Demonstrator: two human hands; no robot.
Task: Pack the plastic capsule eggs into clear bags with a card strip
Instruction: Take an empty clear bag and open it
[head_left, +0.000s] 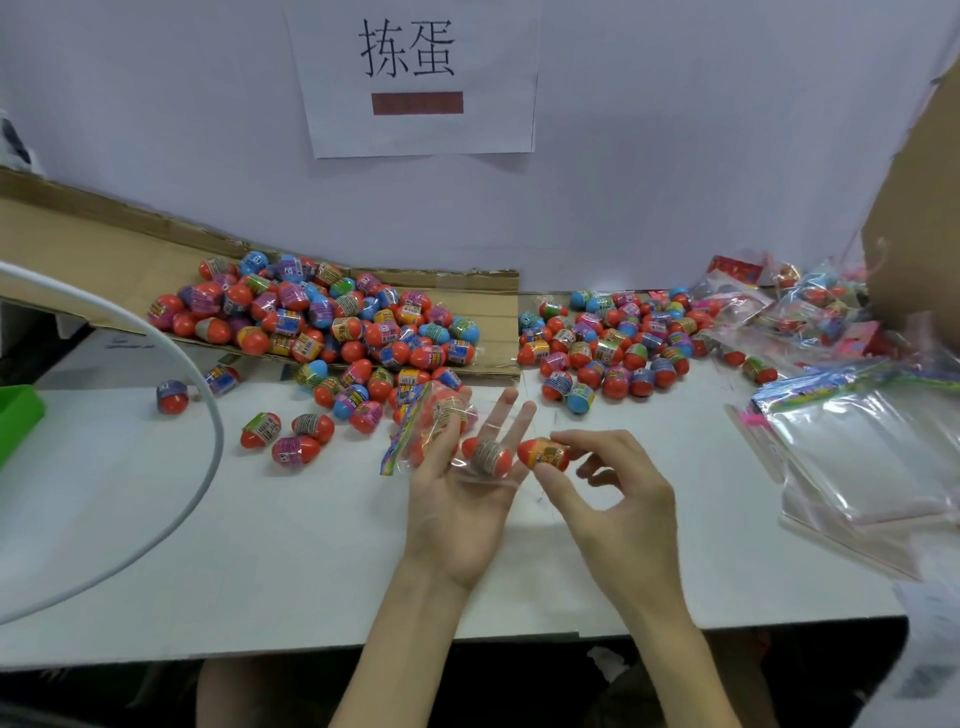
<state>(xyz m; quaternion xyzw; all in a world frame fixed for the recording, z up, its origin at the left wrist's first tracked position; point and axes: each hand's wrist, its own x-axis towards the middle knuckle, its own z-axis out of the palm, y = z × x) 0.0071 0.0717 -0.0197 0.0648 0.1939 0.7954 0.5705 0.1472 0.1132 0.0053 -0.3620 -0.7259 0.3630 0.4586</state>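
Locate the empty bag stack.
Head view: the empty bags lie at the right edge of the table, right of the right hand, in front of the filled bags.

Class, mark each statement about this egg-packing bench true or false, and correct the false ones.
1. The right hand pinches an orange capsule egg between thumb and forefinger. True.
2. The left hand lies palm down on the table. False: it is palm up, with a clear bag draped across it.
3. A pile of eggs sits on the cardboard sheet. True.
4. The stack of empty clear bags lies at the table's left end. False: it lies at the right end.
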